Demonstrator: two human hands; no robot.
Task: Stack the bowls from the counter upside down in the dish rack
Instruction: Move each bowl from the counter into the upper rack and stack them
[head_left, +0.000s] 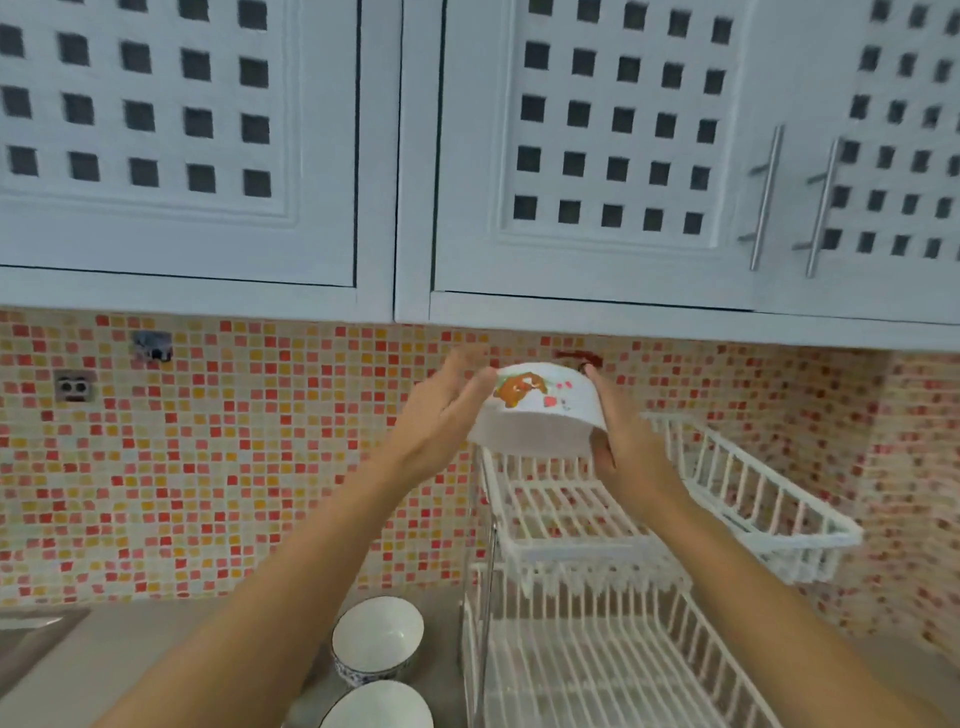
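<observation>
dish rack (597, 525) sitting white on the table (130, 644), lower tier running out of frame | upside-down bowl (540, 410) hovering blurred above the top tier | left hand (441, 410) and right hand (623, 441) gripping its sides, fingers clasping | two bowls (377, 640) standing upright left of the rack, nearer one cut off

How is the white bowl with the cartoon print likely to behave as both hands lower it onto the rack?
The printed bowl looks rigid and glazed, so probably slippery and breakable if dropped. Held upside down between the left hand and right hand, its wide rim should sit stably on the dish rack, though it may rock on the wires.
</observation>
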